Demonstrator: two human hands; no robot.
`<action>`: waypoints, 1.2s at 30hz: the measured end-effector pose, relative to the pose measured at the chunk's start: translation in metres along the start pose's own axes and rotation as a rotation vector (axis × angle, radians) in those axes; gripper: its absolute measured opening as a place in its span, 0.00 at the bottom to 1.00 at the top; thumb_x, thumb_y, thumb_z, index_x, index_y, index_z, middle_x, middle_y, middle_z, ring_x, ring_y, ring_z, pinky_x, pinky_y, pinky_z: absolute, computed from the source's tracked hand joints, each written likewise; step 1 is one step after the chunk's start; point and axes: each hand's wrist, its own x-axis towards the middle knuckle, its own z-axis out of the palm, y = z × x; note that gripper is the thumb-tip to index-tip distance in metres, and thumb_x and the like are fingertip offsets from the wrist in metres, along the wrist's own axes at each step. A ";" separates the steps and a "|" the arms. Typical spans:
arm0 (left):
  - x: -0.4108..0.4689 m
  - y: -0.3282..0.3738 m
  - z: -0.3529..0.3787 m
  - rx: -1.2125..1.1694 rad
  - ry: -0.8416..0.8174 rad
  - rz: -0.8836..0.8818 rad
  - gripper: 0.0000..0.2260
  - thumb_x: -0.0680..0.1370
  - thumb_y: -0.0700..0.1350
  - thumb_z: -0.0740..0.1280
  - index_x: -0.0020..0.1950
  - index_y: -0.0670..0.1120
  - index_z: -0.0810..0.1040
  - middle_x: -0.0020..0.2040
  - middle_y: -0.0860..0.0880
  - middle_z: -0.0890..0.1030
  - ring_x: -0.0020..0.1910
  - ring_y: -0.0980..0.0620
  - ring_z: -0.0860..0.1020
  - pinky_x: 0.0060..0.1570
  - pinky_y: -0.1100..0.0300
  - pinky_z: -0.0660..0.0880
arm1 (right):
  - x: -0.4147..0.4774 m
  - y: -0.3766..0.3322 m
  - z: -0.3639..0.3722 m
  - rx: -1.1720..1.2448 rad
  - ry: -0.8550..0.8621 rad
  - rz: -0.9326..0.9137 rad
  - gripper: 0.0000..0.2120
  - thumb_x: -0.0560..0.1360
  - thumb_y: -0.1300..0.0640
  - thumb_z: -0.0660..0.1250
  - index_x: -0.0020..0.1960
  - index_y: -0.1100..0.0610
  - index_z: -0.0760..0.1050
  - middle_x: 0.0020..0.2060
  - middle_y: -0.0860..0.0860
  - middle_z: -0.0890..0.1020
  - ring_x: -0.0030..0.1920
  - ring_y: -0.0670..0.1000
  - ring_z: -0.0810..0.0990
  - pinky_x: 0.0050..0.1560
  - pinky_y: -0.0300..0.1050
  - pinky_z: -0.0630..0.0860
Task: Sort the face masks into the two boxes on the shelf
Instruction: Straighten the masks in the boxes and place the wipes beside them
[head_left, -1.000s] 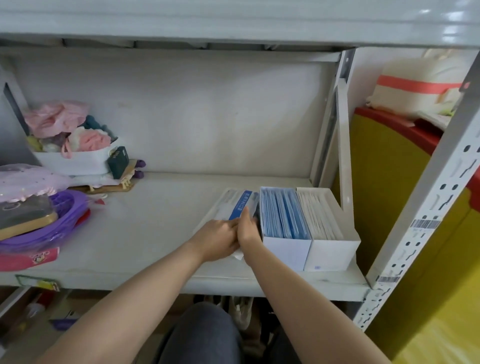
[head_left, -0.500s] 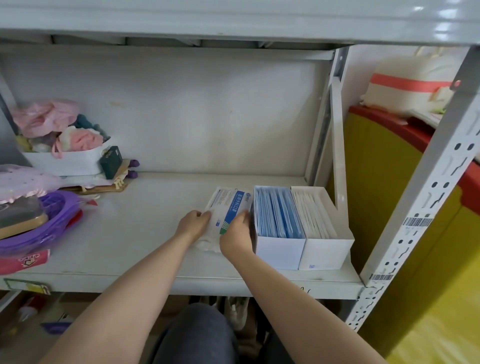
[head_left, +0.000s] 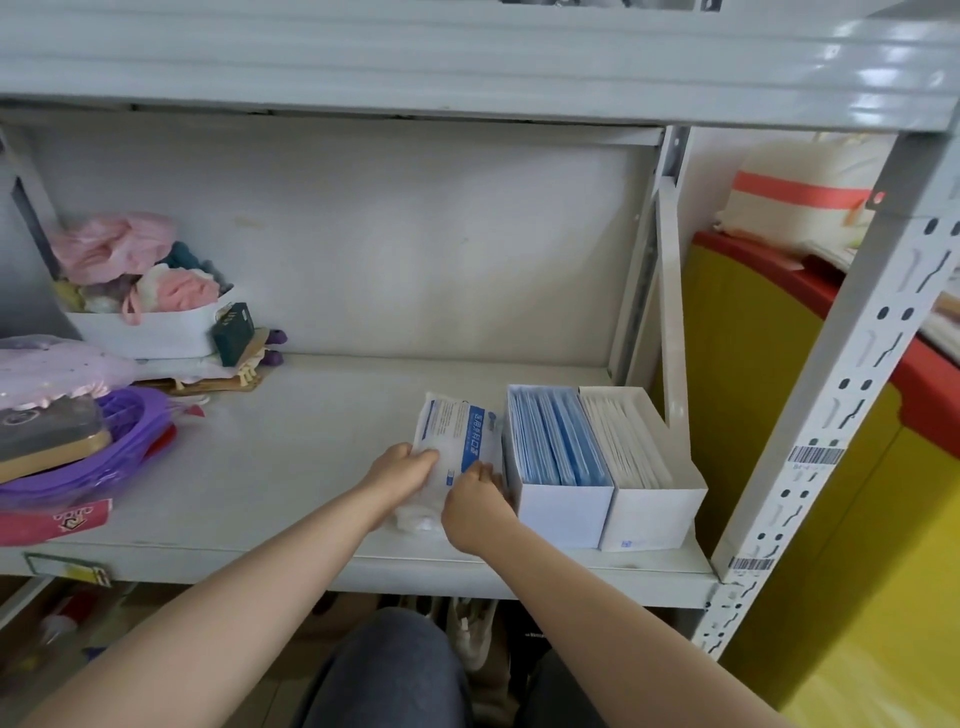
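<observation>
A clear plastic pack of white face masks with a blue label (head_left: 457, 431) lies on the grey shelf (head_left: 311, 441), just left of two open white boxes. My left hand (head_left: 402, 470) grips the pack's near left edge. At its near right edge my right hand (head_left: 475, 501) holds it too, touching the first box. That left box (head_left: 563, 512) is filled with blue masks standing on edge. The right box (head_left: 654, 514) holds white masks the same way. Both boxes stand side by side at the shelf's right end.
A purple basket (head_left: 119, 457) with a dark flat item and a pink bag sits at the shelf's left. Behind it stands a white bin (head_left: 150, 332) of pink cloth items. A grey upright post (head_left: 831, 389) bounds the right; a yellow-red cabinet (head_left: 779, 364) stands beyond.
My hands have moved apart from a joined position at the blue box's corner to the two near edges of the mask pack, uncovering its blue label. The boxes have not moved.
</observation>
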 end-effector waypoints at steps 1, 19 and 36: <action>-0.001 0.000 0.000 0.014 0.006 -0.006 0.20 0.74 0.56 0.60 0.59 0.45 0.76 0.53 0.45 0.81 0.52 0.46 0.79 0.53 0.53 0.76 | -0.001 -0.001 0.001 -0.020 0.010 -0.013 0.29 0.78 0.60 0.55 0.75 0.67 0.50 0.75 0.63 0.54 0.75 0.62 0.54 0.75 0.56 0.55; -0.005 0.030 0.028 0.081 0.034 -0.064 0.22 0.77 0.47 0.61 0.70 0.43 0.65 0.65 0.42 0.75 0.61 0.40 0.76 0.57 0.51 0.75 | -0.005 0.006 -0.009 -0.446 -0.027 -0.052 0.27 0.74 0.66 0.61 0.71 0.71 0.57 0.64 0.65 0.66 0.64 0.60 0.67 0.67 0.49 0.65; -0.011 0.026 0.014 0.104 0.093 0.159 0.25 0.79 0.48 0.61 0.75 0.47 0.62 0.70 0.43 0.69 0.66 0.42 0.72 0.63 0.53 0.70 | -0.053 0.101 -0.103 0.341 0.728 -0.011 0.16 0.79 0.61 0.60 0.66 0.55 0.71 0.61 0.52 0.77 0.53 0.50 0.77 0.49 0.43 0.79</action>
